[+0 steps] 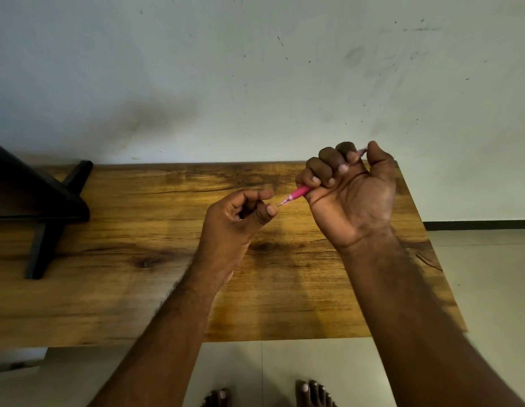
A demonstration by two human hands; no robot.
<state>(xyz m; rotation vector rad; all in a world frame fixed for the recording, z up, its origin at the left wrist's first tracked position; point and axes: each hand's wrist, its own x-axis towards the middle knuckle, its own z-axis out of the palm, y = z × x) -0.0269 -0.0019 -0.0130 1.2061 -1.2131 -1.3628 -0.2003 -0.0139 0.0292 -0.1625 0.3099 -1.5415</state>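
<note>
Over a wooden table (137, 289), the right hand (350, 195) clenches a slim pink plastic pen (300, 191) while the left hand (236, 218) pinches its tip, seemingly mid-disassembly; next likely needs a steady pull.

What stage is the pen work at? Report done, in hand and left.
Done: the pink pen is off the wooden table, gripped in the fist of the right hand. In hand: the left hand has thumb and forefinger at the pen's tip, apparently pinching it; whether anything has come loose is too small to tell. Left: no cap or refill shows, so the tip work seems unfinished.
</note>
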